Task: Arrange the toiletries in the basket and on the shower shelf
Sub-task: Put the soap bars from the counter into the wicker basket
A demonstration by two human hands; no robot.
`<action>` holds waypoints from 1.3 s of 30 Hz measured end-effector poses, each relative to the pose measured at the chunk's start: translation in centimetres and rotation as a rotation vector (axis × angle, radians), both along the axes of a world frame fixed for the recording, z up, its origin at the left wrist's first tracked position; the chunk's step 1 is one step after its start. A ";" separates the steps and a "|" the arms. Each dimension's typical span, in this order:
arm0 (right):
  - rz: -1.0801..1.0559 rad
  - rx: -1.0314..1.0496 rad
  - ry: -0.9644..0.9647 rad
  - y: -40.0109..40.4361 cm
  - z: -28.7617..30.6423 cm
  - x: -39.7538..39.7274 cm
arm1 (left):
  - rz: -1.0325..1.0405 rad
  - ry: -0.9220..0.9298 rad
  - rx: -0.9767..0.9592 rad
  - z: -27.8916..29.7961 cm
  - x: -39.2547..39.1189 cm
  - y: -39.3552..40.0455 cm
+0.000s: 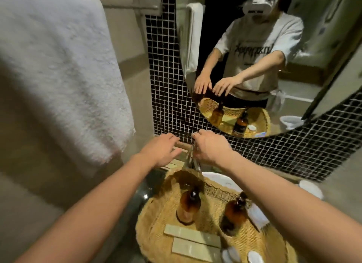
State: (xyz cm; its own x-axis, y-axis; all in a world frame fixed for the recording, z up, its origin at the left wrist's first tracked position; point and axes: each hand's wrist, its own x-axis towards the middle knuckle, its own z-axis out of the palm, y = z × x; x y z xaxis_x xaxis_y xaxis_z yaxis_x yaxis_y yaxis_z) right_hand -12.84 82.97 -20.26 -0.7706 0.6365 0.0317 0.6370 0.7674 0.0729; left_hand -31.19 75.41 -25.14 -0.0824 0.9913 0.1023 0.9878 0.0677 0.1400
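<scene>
Bare forearms are seen; in the round wall mirror a white short-sleeved T-shirt with black lettering is worn.

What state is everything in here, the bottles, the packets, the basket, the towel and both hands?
Left amber bottle: upright in the basket, cap on.
Right amber bottle: upright in the basket, cap on.
Two flat packets: lying side by side at the basket's near edge.
Woven basket: resting over the sink, loaded.
White towel: hanging at left.
Left hand: fingers spread over the small shelf, holding nothing.
Right hand: reaching beside it; grip unclear.
</scene>
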 end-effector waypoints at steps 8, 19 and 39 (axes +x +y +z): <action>-0.043 -0.022 0.047 -7.7 -2.8 8.2 | 0.028 -0.020 -0.112 -1.6 6.1 -9.7; -0.059 -0.221 -0.137 -12.2 -12.3 10.6 | -0.034 0.007 -0.305 -10.0 9.2 -14.0; 0.007 -0.313 -0.294 -11.1 -20.7 9.2 | -0.368 0.117 -0.290 -17.1 11.7 -12.2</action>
